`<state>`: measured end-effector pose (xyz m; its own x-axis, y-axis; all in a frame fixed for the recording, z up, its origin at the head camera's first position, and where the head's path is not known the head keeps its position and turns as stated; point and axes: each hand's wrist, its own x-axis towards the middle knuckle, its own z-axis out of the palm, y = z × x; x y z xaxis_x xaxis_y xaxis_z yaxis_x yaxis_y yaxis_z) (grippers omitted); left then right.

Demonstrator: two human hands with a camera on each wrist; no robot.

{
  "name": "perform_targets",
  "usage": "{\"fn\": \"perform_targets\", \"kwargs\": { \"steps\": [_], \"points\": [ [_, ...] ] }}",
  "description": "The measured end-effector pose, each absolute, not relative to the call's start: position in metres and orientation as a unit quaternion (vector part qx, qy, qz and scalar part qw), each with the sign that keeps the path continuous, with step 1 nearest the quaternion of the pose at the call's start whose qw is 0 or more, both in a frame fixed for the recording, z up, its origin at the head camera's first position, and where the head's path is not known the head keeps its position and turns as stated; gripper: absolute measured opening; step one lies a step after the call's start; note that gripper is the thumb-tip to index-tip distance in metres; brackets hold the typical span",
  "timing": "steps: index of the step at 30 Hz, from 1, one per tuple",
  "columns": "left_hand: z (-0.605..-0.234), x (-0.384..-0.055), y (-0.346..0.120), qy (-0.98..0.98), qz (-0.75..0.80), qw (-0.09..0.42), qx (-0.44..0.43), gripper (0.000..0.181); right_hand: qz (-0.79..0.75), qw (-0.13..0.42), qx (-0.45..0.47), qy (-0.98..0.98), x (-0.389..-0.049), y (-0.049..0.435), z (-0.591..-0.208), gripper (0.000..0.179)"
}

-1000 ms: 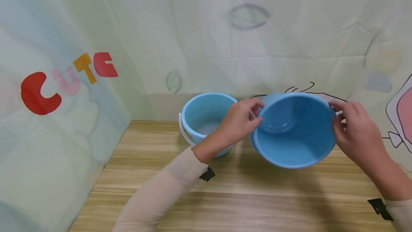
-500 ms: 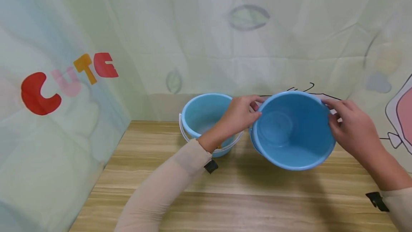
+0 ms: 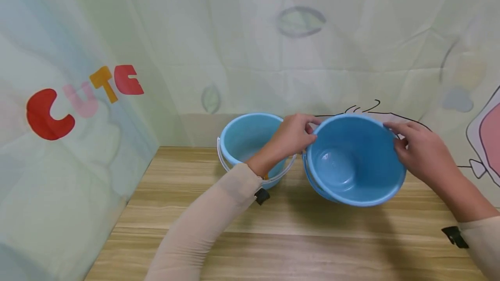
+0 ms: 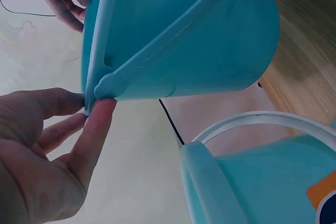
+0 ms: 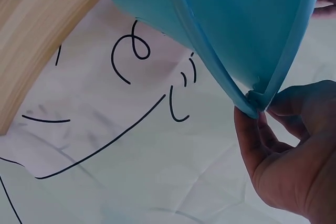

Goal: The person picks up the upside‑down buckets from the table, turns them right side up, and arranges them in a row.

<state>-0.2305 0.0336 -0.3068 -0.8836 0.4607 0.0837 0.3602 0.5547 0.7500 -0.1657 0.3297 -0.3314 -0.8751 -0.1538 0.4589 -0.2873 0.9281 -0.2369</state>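
Note:
A blue bucket (image 3: 357, 164) is tilted so that its mouth faces me, and its bare inside and round bottom show. My left hand (image 3: 293, 133) pinches its rim at the left, close to where the handle joins, as the left wrist view shows with the left hand (image 4: 52, 145). On the opposite side my right hand (image 3: 423, 151) pinches the rim between thumb and fingers, also plain for the right hand (image 5: 294, 145) in the right wrist view. The blue handle (image 4: 163, 40) hangs along the bucket's side. Whether the base touches the table cannot be told.
A lighter blue bucket (image 3: 230, 142) with a white handle (image 3: 289, 167) stands upright to the left, partly behind my left forearm. An orange mark (image 4: 321, 190) shows on its side. Both stand over a wood-grain table (image 3: 297, 250). A printed curtain (image 3: 250, 47) hangs behind.
The held bucket's mouth has tipped upward, bringing more of its bottom into sight. My right hand has shifted slightly left, and my left forearm has moved a little right.

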Motion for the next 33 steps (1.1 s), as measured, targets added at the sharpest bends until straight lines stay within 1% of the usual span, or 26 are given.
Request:
{"fn": "perform_targets", "kwargs": {
  "steps": [4, 7, 14, 19, 24, 31, 33],
  "points": [
    [-0.308, -0.231, 0.036, 0.88, 0.408, 0.094, 0.226, 0.04, 0.148, 0.174, 0.11, -0.967, -0.171, 0.332, -0.334, 0.041],
    [-0.311, -0.231, 0.038, 0.881, 0.405, 0.108, 0.221, 0.039, 0.153, 0.136, 0.107, -0.973, -0.173, 0.333, -0.335, 0.04],
    [-0.32, -0.231, 0.045, 0.892, 0.382, 0.115, 0.213, 0.039, 0.171, 0.056, 0.09, -0.98, -0.176, 0.333, -0.34, 0.041],
    [-0.324, -0.233, 0.048, 0.896, 0.369, 0.12, 0.216, 0.037, 0.173, 0.016, 0.086, -0.981, -0.18, 0.334, -0.344, 0.042],
    [-0.329, -0.234, 0.053, 0.906, 0.344, 0.127, 0.212, 0.036, 0.175, -0.006, 0.091, -0.98, -0.184, 0.336, -0.35, 0.042],
    [-0.34, -0.235, 0.057, 0.919, 0.314, 0.11, 0.212, 0.025, 0.175, -0.01, 0.093, -0.98, -0.189, 0.335, -0.361, 0.041],
    [-0.343, -0.235, 0.058, 0.922, 0.308, 0.105, 0.211, 0.025, 0.171, -0.011, 0.089, -0.981, -0.19, 0.335, -0.362, 0.041]
  ]
}}
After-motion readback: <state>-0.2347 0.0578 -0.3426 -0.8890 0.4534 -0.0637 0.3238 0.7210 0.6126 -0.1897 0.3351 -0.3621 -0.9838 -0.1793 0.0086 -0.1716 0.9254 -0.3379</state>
